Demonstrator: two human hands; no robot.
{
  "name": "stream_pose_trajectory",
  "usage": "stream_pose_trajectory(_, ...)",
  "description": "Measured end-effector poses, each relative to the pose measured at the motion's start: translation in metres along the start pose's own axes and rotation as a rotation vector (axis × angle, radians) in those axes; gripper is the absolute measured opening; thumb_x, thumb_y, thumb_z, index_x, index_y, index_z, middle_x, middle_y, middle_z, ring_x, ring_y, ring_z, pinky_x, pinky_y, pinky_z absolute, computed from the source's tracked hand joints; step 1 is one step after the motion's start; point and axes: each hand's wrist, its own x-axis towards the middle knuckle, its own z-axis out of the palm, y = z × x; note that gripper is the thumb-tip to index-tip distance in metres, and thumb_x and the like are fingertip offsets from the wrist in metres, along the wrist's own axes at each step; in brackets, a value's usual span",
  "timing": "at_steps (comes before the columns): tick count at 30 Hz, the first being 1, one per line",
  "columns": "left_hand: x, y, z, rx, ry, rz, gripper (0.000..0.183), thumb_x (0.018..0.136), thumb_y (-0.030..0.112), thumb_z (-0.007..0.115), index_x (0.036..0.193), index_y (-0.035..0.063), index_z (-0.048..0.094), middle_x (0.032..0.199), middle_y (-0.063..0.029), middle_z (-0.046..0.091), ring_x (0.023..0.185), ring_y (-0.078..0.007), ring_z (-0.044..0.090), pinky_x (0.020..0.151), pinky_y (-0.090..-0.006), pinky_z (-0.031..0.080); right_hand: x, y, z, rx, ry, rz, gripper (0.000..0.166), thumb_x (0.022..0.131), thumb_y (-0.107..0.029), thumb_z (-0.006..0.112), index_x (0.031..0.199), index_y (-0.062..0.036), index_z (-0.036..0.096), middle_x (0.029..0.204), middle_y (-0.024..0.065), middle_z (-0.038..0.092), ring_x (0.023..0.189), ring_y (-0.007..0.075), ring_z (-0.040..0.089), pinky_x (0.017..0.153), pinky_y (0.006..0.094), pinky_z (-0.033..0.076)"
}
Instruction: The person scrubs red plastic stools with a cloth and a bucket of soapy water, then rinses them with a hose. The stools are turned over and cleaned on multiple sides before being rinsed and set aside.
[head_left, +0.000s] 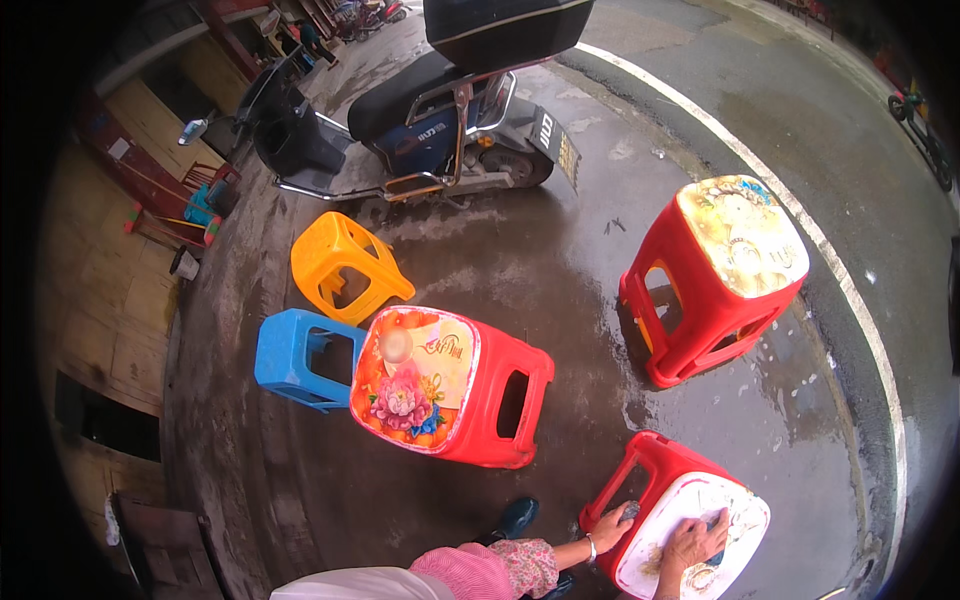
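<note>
My left hand (612, 529), with a bangle at the wrist, holds a small dark grey pad (631, 511), perhaps a scouring pad, against the side of a red plastic stool (646, 480). This stool's pale printed top (652, 566) has brownish marks. My right hand (696, 541) presses down on that top, over a dark blue thing (715, 556) that is mostly hidden and whose kind I cannot tell. Left of my hands is another red stool (491, 397) with a flower-printed top. A taller red stool (712, 300), its top printed in cream and yellow, stands beyond them.
A blue stool (289, 356) and a yellow stool (337, 259) stand at the left. Farther off is a parked electric scooter (420, 142). The pavement (585, 300) looks wet; a white line (862, 315) curves along the road. A dark boot (519, 517) shows near my sleeve.
</note>
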Motion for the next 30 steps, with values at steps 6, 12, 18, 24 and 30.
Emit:
stream_pose_trajectory(6, 0.022, 0.004, -0.013, -0.118, -0.146, 0.138, 0.058, 0.095, 0.032, 0.041, 0.145, 0.0115, 0.020, 0.143, -0.0132, 0.033, 0.131, -0.0217, 0.032, 0.108, -0.0300, 0.022, 0.002, -0.013, -0.011, 0.055, -0.028, 0.042, 0.016, 0.066, -0.010, 0.058, 0.060, 0.0044, 0.060, 0.123, 0.0194, 0.051, 0.110, 0.0376, 0.047, 0.092, 0.0439, 0.037)
stream_pose_trajectory(12, 0.014, 0.018, -0.013, -0.364, -0.277, -0.176, 0.055, 0.096, 0.031, 0.044, 0.145, 0.0171, 0.023, 0.137, -0.0050, 0.042, 0.121, -0.0120, 0.041, 0.103, -0.0261, 0.030, 0.000, 0.001, -0.023, -0.061, -0.163, 0.068, 0.019, 0.067, -0.023, 0.066, 0.070, -0.0043, 0.066, 0.121, 0.0199, 0.054, 0.104, 0.0370, 0.050, 0.092, 0.0490, 0.036)
stream_pose_trajectory(18, 0.048, -0.008, -0.003, -0.349, -0.105, -0.284, 0.030, 0.097, 0.026, 0.043, 0.123, 0.0110, 0.045, 0.102, -0.0054, 0.054, 0.093, -0.0148, 0.050, 0.084, -0.0310, 0.042, 0.011, -0.012, -0.030, 0.104, -0.067, 0.081, 0.014, 0.065, -0.011, 0.060, 0.059, 0.0018, 0.061, 0.122, 0.0223, 0.049, 0.114, 0.0375, 0.045, 0.095, 0.0462, 0.034)
stream_pose_trajectory(24, 0.084, 0.011, -0.007, -0.235, -0.042, -0.328, 0.032, 0.096, 0.025, 0.046, 0.124, 0.0125, 0.041, 0.111, -0.0078, 0.052, 0.099, -0.0180, 0.049, 0.085, -0.0353, 0.043, 0.008, -0.007, -0.017, 0.147, -0.108, 0.130, 0.014, 0.062, -0.014, 0.062, 0.055, -0.0015, 0.060, 0.122, 0.0206, 0.050, 0.114, 0.0380, 0.045, 0.095, 0.0474, 0.033)
stream_pose_trajectory(30, 0.041, 0.040, -0.019, -0.643, -0.383, -0.497, 0.063, 0.095, 0.031, 0.047, 0.146, 0.0250, 0.011, 0.143, -0.0045, 0.033, 0.126, -0.0184, 0.039, 0.101, -0.0376, 0.036, 0.002, 0.007, -0.012, 0.108, -0.075, 0.084, 0.015, 0.065, -0.013, 0.060, 0.058, -0.0004, 0.060, 0.121, 0.0205, 0.050, 0.113, 0.0376, 0.046, 0.095, 0.0480, 0.033)
